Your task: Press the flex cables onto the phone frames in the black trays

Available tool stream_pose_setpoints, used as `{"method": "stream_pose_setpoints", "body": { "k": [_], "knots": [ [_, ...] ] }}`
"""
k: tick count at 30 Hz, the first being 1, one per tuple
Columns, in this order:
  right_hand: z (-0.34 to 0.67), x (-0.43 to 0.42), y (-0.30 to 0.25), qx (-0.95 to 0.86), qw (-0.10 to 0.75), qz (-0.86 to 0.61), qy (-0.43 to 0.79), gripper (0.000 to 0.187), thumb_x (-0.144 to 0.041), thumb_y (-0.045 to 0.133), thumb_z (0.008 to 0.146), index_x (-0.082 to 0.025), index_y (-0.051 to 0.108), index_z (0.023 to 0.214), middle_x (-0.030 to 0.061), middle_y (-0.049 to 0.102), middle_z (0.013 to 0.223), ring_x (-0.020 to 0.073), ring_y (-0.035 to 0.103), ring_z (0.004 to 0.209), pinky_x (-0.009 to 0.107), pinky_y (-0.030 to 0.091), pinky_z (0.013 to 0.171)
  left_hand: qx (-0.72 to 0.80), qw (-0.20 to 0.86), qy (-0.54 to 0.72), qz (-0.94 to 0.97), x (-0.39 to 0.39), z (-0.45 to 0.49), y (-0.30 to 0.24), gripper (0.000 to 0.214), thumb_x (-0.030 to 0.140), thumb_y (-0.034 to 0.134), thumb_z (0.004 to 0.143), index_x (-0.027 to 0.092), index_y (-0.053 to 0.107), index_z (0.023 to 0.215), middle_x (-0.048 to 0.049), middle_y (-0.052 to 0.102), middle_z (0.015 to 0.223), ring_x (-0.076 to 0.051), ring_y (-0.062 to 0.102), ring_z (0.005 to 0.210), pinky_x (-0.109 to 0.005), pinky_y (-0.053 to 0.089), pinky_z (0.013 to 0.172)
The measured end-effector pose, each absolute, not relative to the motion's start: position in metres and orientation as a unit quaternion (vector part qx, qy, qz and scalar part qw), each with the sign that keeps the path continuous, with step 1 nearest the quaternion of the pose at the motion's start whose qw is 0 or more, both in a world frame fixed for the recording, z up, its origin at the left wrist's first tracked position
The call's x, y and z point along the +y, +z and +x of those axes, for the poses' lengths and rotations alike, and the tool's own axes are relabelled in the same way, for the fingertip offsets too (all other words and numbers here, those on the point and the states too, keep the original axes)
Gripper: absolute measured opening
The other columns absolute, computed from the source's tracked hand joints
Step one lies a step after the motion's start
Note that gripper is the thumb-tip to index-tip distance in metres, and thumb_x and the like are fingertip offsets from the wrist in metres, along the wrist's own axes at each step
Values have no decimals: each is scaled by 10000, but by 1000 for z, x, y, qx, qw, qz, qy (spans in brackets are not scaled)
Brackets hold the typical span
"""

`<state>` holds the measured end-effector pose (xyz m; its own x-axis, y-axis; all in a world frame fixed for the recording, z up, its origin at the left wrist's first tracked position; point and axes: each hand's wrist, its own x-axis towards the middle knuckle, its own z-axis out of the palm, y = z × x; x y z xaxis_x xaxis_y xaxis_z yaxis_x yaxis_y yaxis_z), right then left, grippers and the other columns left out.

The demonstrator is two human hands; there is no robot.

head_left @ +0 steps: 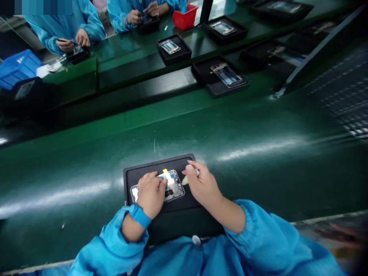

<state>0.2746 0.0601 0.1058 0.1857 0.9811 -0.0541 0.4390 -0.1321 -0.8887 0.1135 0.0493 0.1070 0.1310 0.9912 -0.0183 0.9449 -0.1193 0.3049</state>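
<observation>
A black tray lies on the green bench in front of me, with an opened phone frame in it showing circuit parts and a small yellow tab. My left hand rests on the phone's left part, fingers curled and pressing down on it. My right hand is closed round a thin pale stick-like tool, whose tip points at the phone's right edge. Blue sleeves cover both forearms, and a blue band sits on my left wrist.
Beyond my bench runs a dark conveyor belt with several black trays holding phone frames. Across it, other people in blue coats work over trays. A red bin and a blue crate stand at the far side.
</observation>
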Motion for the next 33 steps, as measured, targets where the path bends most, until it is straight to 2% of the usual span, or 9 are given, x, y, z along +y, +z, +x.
{"method": "stream_pose_setpoints", "body": {
  "k": [6, 13, 21, 28, 33],
  "knots": [
    [274, 59, 105, -530, 383, -661, 368, 346, -458, 375, 811, -187, 529, 962, 34, 655, 654, 188, 631, 646, 324, 474, 637, 616, 168, 54, 768, 46, 100, 112, 95, 228, 566, 726, 222, 648, 678, -68, 571, 1132, -247, 477, 1065, -457, 368, 900],
    [274, 61, 107, -508, 382, -673, 378, 353, -471, 393, 803, -190, 532, 966, 42, 664, 711, 188, 627, 691, 322, 466, 653, 592, 185, 56, 782, 45, 93, 110, 74, 217, 572, 730, 222, 646, 728, -66, 568, 1136, -248, 466, 1089, -457, 368, 908],
    [264, 56, 117, -487, 392, -657, 421, 377, -493, 382, 807, -185, 535, 960, 38, 663, 701, 175, 627, 669, 307, 472, 654, 518, 74, 119, 844, 35, 88, 100, 182, 280, 483, 815, 235, 646, 883, -61, 620, 995, -243, 526, 985, -457, 416, 867],
    [243, 51, 111, -506, 417, -624, 425, 352, -467, 380, 811, -186, 525, 966, 56, 667, 771, 176, 630, 688, 314, 491, 657, 485, -6, 119, 866, 31, 91, 98, 198, 221, 435, 826, 172, 622, 872, -91, 609, 961, -249, 536, 950, -486, 408, 893],
    [239, 48, 98, -532, 438, -612, 388, 312, -431, 403, 813, -187, 522, 965, 74, 663, 835, 191, 628, 754, 348, 494, 700, 478, -23, 104, 872, 29, 93, 99, 195, 183, 418, 822, 156, 602, 879, -92, 602, 963, -253, 538, 954, -512, 392, 909]
  ]
}}
